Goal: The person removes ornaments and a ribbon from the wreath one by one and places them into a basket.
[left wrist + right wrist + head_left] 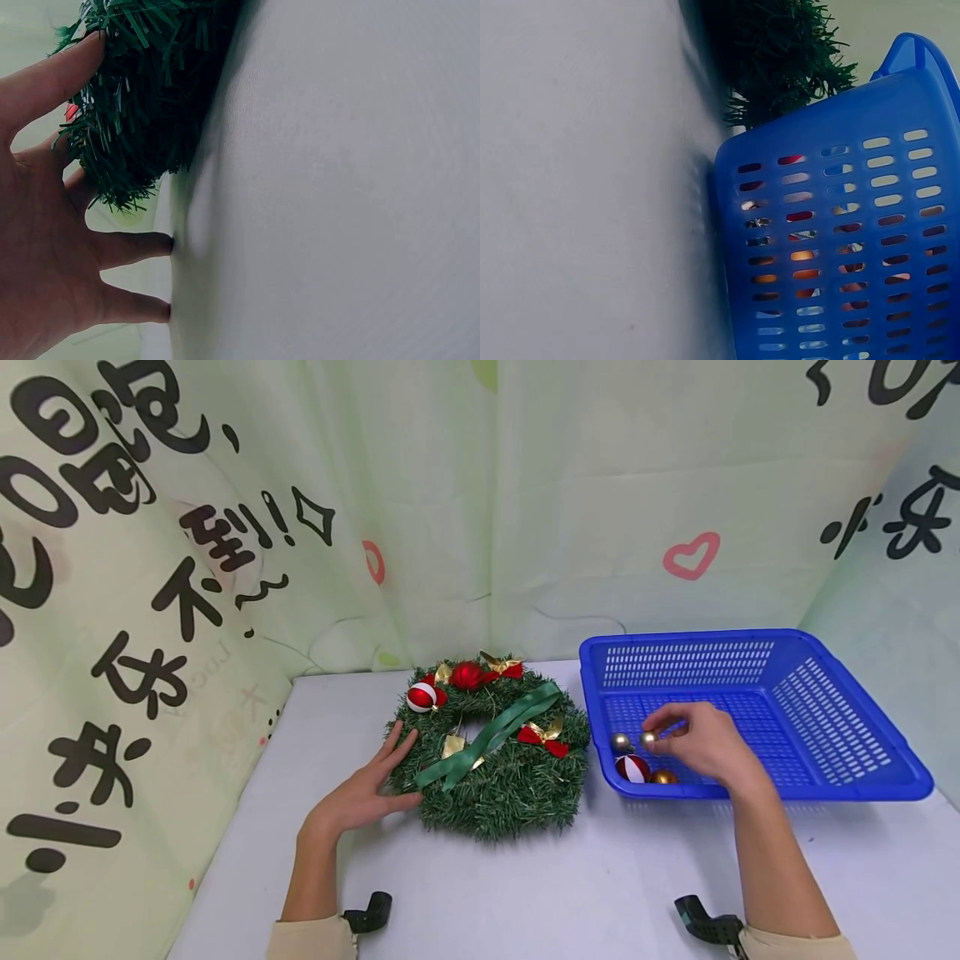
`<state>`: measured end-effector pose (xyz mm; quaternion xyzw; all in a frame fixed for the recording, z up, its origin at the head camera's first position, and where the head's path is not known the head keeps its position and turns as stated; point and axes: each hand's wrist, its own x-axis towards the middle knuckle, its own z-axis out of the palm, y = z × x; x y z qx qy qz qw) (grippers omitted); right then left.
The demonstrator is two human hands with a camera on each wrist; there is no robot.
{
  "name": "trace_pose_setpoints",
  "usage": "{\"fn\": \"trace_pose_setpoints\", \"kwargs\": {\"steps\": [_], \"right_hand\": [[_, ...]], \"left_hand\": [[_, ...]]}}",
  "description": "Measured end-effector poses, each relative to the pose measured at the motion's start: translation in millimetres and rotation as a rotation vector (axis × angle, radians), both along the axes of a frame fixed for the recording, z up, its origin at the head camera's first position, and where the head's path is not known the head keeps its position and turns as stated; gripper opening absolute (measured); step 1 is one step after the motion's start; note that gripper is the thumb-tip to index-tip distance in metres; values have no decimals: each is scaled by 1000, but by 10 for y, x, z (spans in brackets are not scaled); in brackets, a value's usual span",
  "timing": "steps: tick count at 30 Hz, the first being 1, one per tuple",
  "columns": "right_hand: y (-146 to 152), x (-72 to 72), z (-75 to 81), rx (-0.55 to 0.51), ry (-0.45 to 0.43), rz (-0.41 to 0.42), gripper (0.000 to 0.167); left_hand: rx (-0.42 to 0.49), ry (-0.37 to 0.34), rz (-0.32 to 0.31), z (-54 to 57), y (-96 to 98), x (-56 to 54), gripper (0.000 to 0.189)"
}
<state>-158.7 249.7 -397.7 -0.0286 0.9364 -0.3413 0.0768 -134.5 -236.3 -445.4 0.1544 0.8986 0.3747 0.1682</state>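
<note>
A green Christmas wreath (510, 797) lies on the table, with red baubles, bows and a green ribbon (491, 735) across its middle. My left hand (363, 789) rests on its left edge, fingers spread; in the left wrist view the thumb touches the needles and two fingertips reach the table. Inside the blue basket (840, 789), my right hand (697, 739) pinches a small pale gold bauble (649, 739). Close by in the basket lie another pale gold bauble (621, 742), a red and white bauble (633, 768) and a darker gold one (664, 776).
The basket's perforated wall (840, 225) hides most of the right hand in the right wrist view. A white cloth covers the table (525, 893). A printed curtain (600, 527) hangs behind and at the sides.
</note>
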Motion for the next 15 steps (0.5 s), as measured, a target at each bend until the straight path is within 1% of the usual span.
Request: {"fn": "trace_pose_setpoints", "kwargs": {"steps": [6,11,15], "right_hand": [[-7,-1,-2,31,-20,5,19],[-12,-6,-13,39,-36,38,18],[-20,-16,-30,46,-31,51,17]], "left_hand": [[-2,-6,4,9,0,3,96],[2,-9,4,6,-1,4,96],[1,-7,5,0,-4,2,96]]}}
